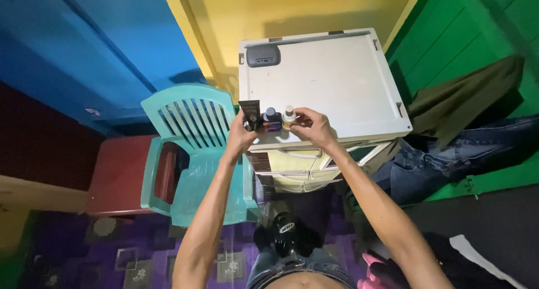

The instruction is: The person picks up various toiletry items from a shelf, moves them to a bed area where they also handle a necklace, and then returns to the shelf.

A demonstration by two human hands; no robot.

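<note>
Three small toiletry containers stand in a row at frame centre, on the near edge of a white cabinet top.

Dark tube (250, 114): leftmost, flat, black-brown with pale print, upright, wider end uppermost. Gripped by left hand (240, 138).

Small dark bottle (271, 119): middle, upright, blue-grey cap, red and blue label. Just right of the tube, apparently touching it.

Small pale bottle (288, 116): rightmost, upright, white cap, yellowish body. Fingers of right hand (314, 129) close around it; lower part hidden by them.
</note>
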